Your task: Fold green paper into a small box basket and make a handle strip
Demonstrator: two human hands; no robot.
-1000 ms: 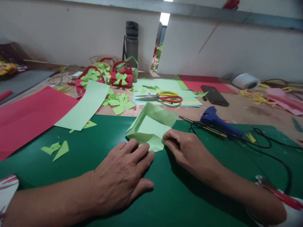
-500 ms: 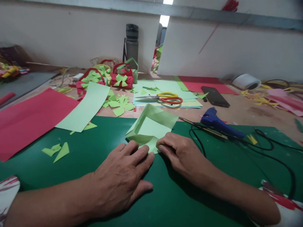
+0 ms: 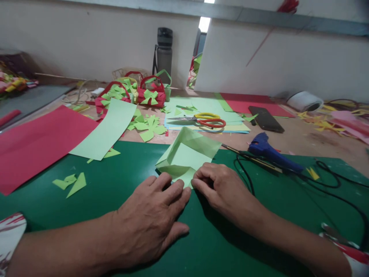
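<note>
A folded light green paper [image 3: 188, 154] lies on the dark green cutting mat [image 3: 115, 184]. My left hand [image 3: 151, 219] rests flat on the mat, fingers stretched out, with its fingertips on the paper's near left edge. My right hand [image 3: 220, 184] has its fingers curled and pressed down on the paper's near corner, right beside the left fingertips. The near edge of the paper is hidden under both hands.
A red sheet [image 3: 37, 142] and a pale green sheet [image 3: 105, 130] lie at left. Scissors [image 3: 204, 120] rest on stacked sheets behind. A blue glue gun [image 3: 271, 152] with black cable, a phone [image 3: 265, 119], red paper baskets [image 3: 148, 92], green scraps [image 3: 72, 182] and a bottle [image 3: 164, 52].
My right hand has slid left along the paper's near edge toward my left hand, and now presses the corner next to the left fingertips. The left hand has stayed put.
</note>
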